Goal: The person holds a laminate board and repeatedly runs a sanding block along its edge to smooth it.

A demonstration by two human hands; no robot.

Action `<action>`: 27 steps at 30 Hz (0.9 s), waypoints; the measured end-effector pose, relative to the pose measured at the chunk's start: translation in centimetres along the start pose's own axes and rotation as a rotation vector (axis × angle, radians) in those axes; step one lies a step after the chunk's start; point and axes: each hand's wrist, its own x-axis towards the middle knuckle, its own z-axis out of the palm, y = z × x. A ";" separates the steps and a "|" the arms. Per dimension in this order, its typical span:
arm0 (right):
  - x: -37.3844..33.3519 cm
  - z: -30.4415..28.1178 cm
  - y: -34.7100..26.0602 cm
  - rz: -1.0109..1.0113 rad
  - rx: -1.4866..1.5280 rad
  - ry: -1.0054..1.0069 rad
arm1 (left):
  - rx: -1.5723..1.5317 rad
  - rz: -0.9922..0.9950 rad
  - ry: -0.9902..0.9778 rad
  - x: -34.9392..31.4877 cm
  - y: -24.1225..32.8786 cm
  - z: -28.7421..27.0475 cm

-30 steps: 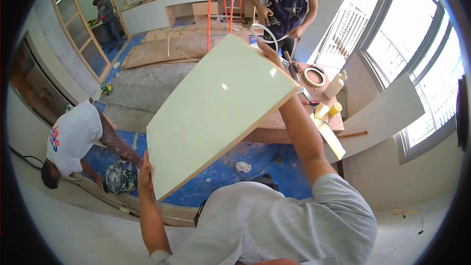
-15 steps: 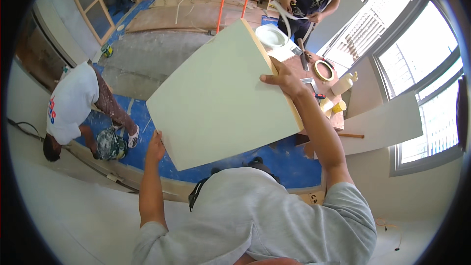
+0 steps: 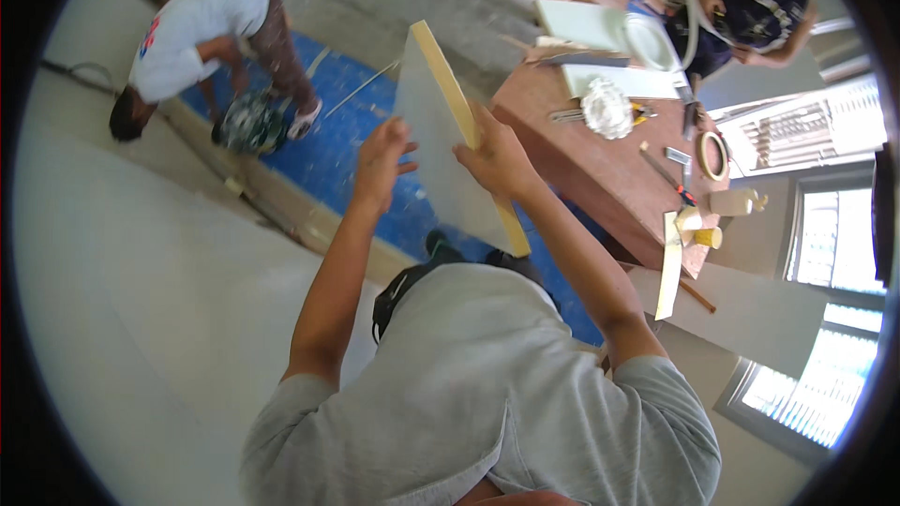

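A white panel (image 3: 433, 173) with a pale yellow wooden edge is tilted nearly on edge in front of my body. My right hand (image 3: 499, 152) is wrapped over that edge near its middle, thumb on the white face. Left of the panel, my left hand (image 3: 380, 164) is raised with its fingers apart, close to the face and not gripping it. The panel's other side is hidden from me.
To the right, a brown workbench (image 3: 586, 164) carries a tape roll (image 3: 712, 156), a square, a plastic bottle (image 3: 736, 202) and a crumpled white bundle (image 3: 607, 110). One person (image 3: 202, 23) bends over a bucket (image 3: 253, 124) on blue floor sheeting (image 3: 342, 84); another person (image 3: 755, 5) stands beyond the bench.
The panel has swung from showing its broad face to nearly edge-on. My left hand has let go of its corner and moved up; my right hand still grips the edge. The view has shifted.
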 end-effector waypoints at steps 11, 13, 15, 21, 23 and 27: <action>1.6 16.5 6.6 0.145 -0.092 -0.092 | 0.238 -0.268 0.182 8.0 -6.7 -1.7; 1.6 16.8 7.6 0.143 0.067 -0.137 | 0.300 -0.293 0.191 9.4 -8.8 -2.8; 0.8 17.7 11.3 -0.245 0.425 -0.005 | 0.402 -0.350 0.161 10.1 -10.0 -4.5; -10.9 13.8 28.9 0.477 0.469 -0.231 | 0.595 -0.386 0.031 10.2 -13.8 -9.3; -18.9 12.6 36.5 0.521 -0.044 0.057 | 0.816 -0.390 -0.005 10.8 -14.4 -8.1; -36.7 8.8 44.4 0.865 -0.280 0.026 | 1.332 -0.077 -0.171 13.5 -19.7 -8.2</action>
